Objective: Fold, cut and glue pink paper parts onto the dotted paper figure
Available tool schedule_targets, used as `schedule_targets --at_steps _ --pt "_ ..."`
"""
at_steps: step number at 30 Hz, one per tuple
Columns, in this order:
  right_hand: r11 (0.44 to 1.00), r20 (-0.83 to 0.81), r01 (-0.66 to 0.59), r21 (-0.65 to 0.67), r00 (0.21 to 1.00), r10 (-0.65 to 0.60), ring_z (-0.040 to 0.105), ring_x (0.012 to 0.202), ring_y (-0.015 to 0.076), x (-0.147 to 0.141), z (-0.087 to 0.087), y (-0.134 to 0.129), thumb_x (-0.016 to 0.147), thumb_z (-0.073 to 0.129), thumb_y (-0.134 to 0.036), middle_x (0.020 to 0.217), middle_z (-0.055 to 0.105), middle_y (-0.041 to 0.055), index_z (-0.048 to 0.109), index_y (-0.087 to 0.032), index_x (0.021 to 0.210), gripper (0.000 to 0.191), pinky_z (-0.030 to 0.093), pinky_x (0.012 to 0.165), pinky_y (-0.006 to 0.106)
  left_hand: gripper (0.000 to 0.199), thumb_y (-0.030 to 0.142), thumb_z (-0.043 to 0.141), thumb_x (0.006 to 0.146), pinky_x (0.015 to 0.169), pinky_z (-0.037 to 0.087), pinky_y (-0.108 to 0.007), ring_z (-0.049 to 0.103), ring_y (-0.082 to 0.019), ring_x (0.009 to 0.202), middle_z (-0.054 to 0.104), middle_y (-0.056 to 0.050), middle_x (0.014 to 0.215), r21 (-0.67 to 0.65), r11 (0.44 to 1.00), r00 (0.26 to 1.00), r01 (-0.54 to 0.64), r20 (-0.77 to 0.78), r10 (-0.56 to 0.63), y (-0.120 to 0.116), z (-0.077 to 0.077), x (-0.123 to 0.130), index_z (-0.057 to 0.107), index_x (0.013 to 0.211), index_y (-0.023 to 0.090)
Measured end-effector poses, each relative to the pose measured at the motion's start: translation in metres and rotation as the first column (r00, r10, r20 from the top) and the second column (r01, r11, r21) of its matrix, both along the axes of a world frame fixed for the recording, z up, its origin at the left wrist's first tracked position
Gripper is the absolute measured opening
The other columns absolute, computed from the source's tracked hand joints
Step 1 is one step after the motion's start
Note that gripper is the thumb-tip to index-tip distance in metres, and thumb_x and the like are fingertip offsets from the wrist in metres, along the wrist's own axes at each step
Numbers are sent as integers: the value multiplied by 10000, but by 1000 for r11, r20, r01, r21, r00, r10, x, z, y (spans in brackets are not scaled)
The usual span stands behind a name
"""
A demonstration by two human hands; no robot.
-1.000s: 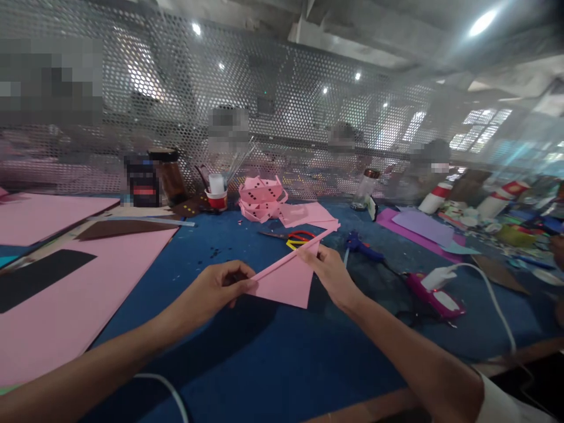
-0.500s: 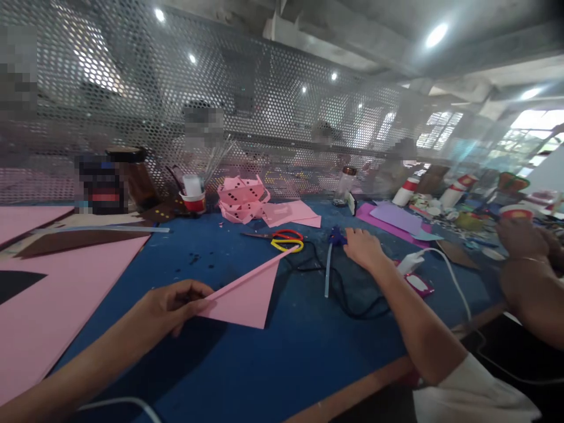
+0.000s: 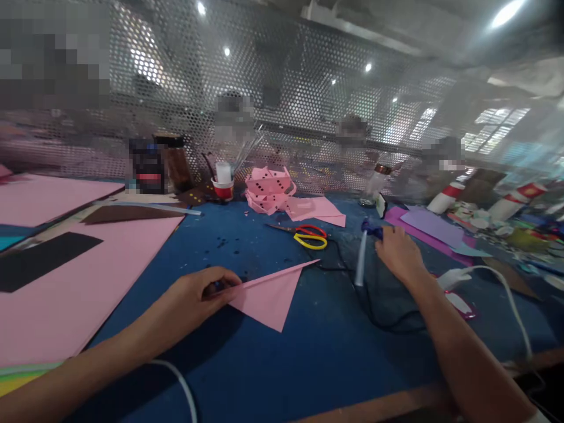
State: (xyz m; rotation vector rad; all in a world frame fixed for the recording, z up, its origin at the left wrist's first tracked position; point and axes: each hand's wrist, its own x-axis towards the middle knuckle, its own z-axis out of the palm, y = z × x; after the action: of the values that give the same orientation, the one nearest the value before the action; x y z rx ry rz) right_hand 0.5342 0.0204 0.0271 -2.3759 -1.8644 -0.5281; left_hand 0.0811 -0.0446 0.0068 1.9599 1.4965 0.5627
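My left hand [image 3: 215, 288] pinches the left end of a pink sheet of paper [image 3: 271, 302], folded along its upper edge and tapering to a point at the right. The sheet is held just above the blue table. Farther right, my right hand [image 3: 399, 249] is closed around a dark blue glue gun [image 3: 372, 229]. A translucent glue stick [image 3: 361, 261] juts from it toward me. Between the hands lie scissors [image 3: 311, 237] with one red and one yellow handle loop. Behind them stands a pink paper form with black dots [image 3: 268, 189], beside folded pink paper [image 3: 317, 208].
Large pink sheets [image 3: 132, 282] and a black strip [image 3: 53, 261] cover the left side. A red-and-white cup [image 3: 223, 188] and a glass jar [image 3: 374, 185] stand by the perforated screen [image 3: 299, 106]. A black cord [image 3: 374, 317] and purple sheets [image 3: 434, 229] lie right.
My right hand has lifted the glue gun slightly, and its glue stick has tilted. My left hand still holds the pink paper. The view has turned left, shifting everything rightward.
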Motion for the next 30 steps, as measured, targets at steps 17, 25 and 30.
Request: schedule_targets --at_steps 17,25,30 --pt "657 -910 -748 94 204 362 678 955 253 -146 -1 -60 910 711 -515 1030 758 29 759 -254 1054 302 523 876 378 217 345 559 951 798 504 -289 672 -208 925 710 -39 1042 189 979 996 77 33 -85 -1 -3 4 740 1013 245" --pt "601 -879 -797 60 244 410 605 1033 222 -156 1 -70 955 678 -496 1148 640 24 708 -299 1082 237 482 928 348 202 336 570 978 819 478 -314 640 -213 951 703 -37 998 261 960 994 104 7 -110 3 -14 2 749 1029 257" --pt "581 -868 -814 -3 291 403 570 911 173 -160 7 -73 977 665 -450 1005 576 -7 591 -242 850 254 455 839 293 200 330 571 980 793 471 -307 640 -205 917 701 -30 991 244 964 994 106 6 -111 3 -12 4 753 1018 256"
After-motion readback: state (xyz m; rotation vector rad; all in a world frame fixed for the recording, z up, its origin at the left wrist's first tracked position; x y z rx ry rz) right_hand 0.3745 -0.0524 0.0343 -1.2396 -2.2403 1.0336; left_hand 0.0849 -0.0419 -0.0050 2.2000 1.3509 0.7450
